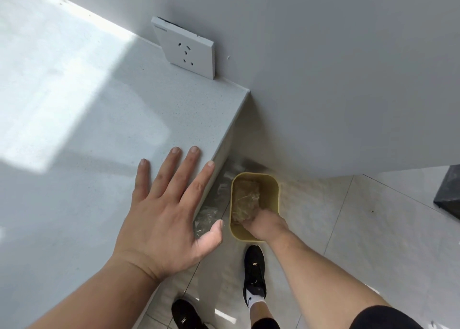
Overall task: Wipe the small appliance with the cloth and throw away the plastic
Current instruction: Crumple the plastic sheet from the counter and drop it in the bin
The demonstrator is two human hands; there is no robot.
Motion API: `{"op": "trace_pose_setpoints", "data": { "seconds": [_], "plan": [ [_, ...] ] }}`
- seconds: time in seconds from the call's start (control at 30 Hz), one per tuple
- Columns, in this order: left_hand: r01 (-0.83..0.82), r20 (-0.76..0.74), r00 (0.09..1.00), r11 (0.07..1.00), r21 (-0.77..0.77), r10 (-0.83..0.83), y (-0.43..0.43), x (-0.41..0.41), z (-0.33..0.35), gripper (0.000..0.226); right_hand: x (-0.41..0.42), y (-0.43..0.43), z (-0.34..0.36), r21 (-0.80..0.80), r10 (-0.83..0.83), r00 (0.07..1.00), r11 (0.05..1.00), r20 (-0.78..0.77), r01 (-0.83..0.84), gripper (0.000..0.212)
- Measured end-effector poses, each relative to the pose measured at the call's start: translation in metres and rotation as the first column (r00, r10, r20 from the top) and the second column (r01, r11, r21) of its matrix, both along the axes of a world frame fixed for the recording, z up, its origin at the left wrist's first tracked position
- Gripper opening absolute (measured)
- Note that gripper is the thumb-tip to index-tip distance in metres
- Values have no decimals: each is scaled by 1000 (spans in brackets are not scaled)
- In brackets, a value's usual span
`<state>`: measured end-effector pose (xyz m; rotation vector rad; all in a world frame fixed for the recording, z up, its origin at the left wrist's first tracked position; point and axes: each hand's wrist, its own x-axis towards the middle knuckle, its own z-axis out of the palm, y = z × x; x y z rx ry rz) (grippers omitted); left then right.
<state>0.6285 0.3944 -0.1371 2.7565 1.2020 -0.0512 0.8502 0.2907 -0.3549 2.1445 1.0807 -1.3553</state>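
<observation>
Left hand (164, 211): flat, fingers spread, on countertop (99, 119).
Right hand (263, 223): inside yellow bin (273, 186), fingers hidden in crumpled plastic (246, 199); grip indeterminable.
Socket plate (185, 47) lettering: illegible.

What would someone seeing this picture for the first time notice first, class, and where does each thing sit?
The left hand lies spread flat on the white counter near its corner. Below on the tiled floor, the right hand reaches into a small yellow bin and presses on crumpled clear plastic. A white wall socket sits where counter meets wall.
</observation>
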Motion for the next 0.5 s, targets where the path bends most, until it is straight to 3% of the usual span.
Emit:
{"op": "trace_pose_setpoints", "data": {
  "seconds": [0.5],
  "plan": [
    [-12, -70, 997, 999, -39, 9, 0, 2, 6, 97, 10, -43, 42, 133, -94, 995, 987, 26, 89, 81]
  ]
}}
